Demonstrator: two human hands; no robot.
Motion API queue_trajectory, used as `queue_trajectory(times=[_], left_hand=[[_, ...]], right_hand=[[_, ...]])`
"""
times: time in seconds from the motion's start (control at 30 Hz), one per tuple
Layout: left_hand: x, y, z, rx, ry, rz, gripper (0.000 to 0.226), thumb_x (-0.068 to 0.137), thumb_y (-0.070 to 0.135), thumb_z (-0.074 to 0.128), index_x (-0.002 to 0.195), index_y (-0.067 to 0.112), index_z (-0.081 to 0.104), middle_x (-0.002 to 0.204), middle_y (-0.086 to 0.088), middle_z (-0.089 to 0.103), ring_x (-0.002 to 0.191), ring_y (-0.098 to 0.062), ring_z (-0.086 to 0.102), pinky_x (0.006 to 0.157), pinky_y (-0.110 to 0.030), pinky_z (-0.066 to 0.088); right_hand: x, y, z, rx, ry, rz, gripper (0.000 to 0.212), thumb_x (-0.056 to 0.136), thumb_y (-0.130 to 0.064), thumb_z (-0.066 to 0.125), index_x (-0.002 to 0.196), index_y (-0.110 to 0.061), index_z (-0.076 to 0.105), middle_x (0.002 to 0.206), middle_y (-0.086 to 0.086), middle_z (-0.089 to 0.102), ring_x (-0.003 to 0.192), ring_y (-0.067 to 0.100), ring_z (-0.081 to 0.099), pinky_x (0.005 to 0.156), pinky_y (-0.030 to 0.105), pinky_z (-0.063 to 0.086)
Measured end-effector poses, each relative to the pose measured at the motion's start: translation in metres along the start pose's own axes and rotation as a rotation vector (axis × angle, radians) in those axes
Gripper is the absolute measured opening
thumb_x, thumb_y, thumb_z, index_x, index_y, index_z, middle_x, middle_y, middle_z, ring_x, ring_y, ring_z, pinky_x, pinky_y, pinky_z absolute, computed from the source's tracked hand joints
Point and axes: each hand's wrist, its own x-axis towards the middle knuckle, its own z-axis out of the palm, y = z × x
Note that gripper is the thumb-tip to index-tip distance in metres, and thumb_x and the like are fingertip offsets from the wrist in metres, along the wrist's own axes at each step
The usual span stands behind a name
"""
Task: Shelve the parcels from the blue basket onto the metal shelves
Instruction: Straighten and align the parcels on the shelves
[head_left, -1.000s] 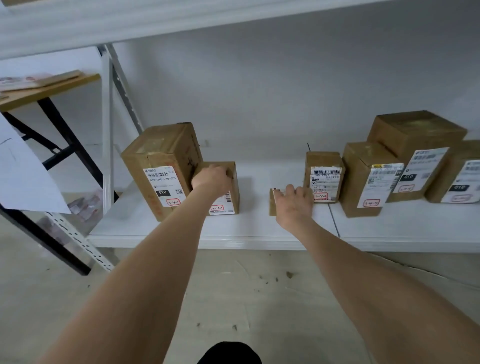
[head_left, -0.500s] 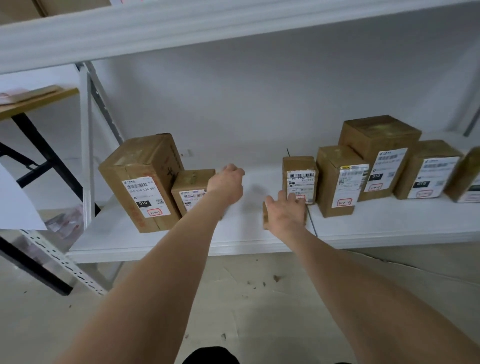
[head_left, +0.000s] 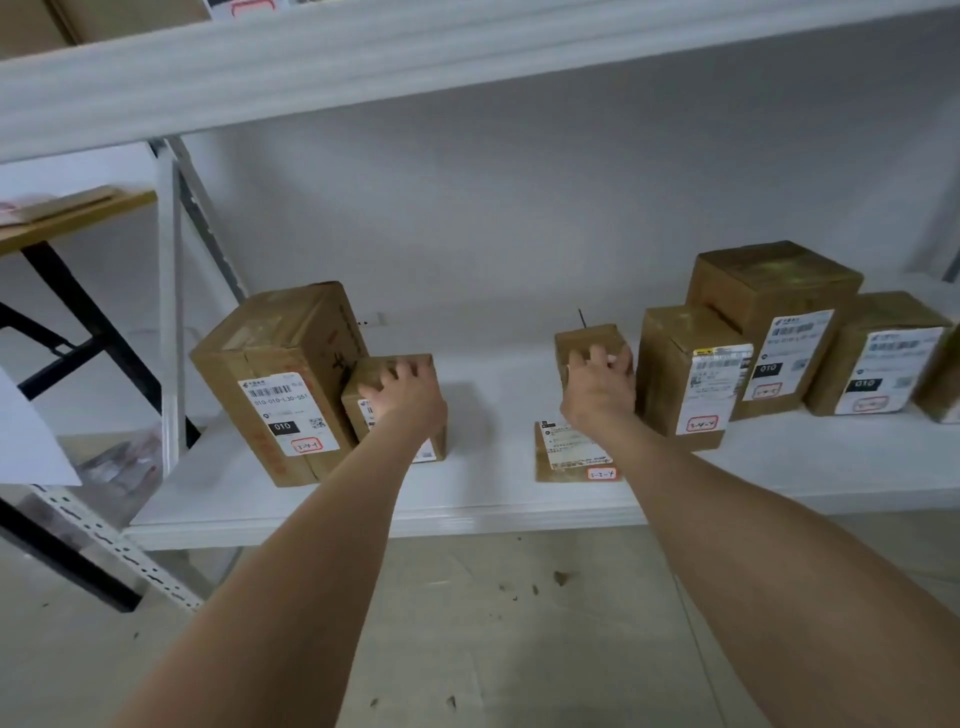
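What moved: The left hand (head_left: 410, 402) is back on the small left box (head_left: 400, 366); half a second ago it was off to one side of it. The right hand (head_left: 597, 387) has gone up from the flat parcel (head_left: 569, 452) to the small middle box (head_left: 587, 338) behind it.
Left hand: Its fingers bend over the top of the small left box and hold it.
Right hand: Its fingers are a little spread and bend over the top front edge of the small middle box. The thumb is hidden, so I cannot tell how tight the hold is.
Where the parcels are: They all sit on the lower metal shelf (head_left: 493, 499). The small left box touches the tall box (head_left: 280, 374) beside it. The flat parcel lies label up near the front edge, just in front of the small middle box. A row of bigger boxes (head_left: 693, 374) stands close on the right.
Blue basket: It is not in view.
Step in hand: This looks like the tidy-up part. These parcels are already on the shelf, and each hand is setting one small box straight.
Next move: Each small box likely needs a gentle slide so it sits snug by its bigger neighbour with its label to the front. The push should be low and slow.
Watch out: The small middle box is narrow and could tip onto the flat parcel.
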Motion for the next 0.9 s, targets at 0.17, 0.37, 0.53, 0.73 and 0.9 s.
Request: queue_trajectory(times=[0.17, 0.37, 0.53, 0.73, 0.9], left_hand=[[0.004, -0.003, 0.0, 0.006, 0.027, 0.013, 0.072, 0.089, 0.01, 0.049, 0.151, 0.018, 0.014, 0.156, -0.011, 0.017, 0.143, -0.034, 0.016, 0.111, -0.058, 0.022], [0.006, -0.008, -0.001, -0.006, 0.05, 0.025, 0.059, 0.093, 0.014, 0.043, 0.149, 0.019, 0.023, 0.154, -0.009, 0.023, 0.141, -0.032, 0.022, 0.109, -0.055, 0.027], [0.004, -0.013, 0.0, -0.03, 0.065, 0.028, 0.052, 0.095, 0.024, 0.043, 0.145, 0.021, 0.029, 0.15, -0.011, 0.028, 0.136, -0.032, 0.028, 0.105, -0.054, 0.029], [-0.001, -0.016, -0.002, -0.074, 0.028, 0.058, 0.065, 0.093, 0.03, 0.049, 0.149, 0.025, 0.018, 0.154, -0.012, 0.021, 0.142, -0.032, 0.018, 0.11, -0.058, 0.02], [-0.01, -0.006, -0.01, -0.115, 0.116, 0.138, 0.074, 0.086, 0.023, 0.061, 0.148, 0.019, 0.02, 0.152, -0.013, 0.023, 0.142, -0.032, 0.02, 0.115, -0.053, 0.018]], right_hand=[[0.001, -0.021, 0.0, 0.054, 0.042, -0.09, 0.053, 0.092, -0.017, 0.055, 0.142, -0.016, 0.038, 0.142, 0.005, 0.035, 0.132, 0.036, 0.026, 0.103, 0.036, 0.035], [0.006, -0.047, 0.001, 0.05, 0.097, -0.247, 0.049, 0.088, -0.018, 0.063, 0.135, -0.028, 0.05, 0.141, 0.001, 0.039, 0.128, 0.029, 0.032, 0.099, 0.036, 0.038], [0.011, -0.042, 0.007, 0.229, -0.079, -0.162, 0.073, 0.085, -0.014, 0.069, 0.145, -0.037, 0.035, 0.158, 0.005, 0.008, 0.136, 0.034, 0.031, 0.106, 0.044, 0.038], [-0.005, -0.068, 0.014, 0.337, -0.157, -0.352, 0.072, 0.085, -0.018, 0.068, 0.147, -0.033, 0.034, 0.16, 0.002, 0.009, 0.132, 0.027, 0.042, 0.101, 0.035, 0.042], [-0.015, -0.039, -0.001, 0.164, -0.001, -0.341, 0.095, 0.071, -0.068, 0.068, 0.148, -0.031, 0.026, 0.156, 0.005, 0.02, 0.14, 0.028, 0.027, 0.11, 0.045, 0.031]])
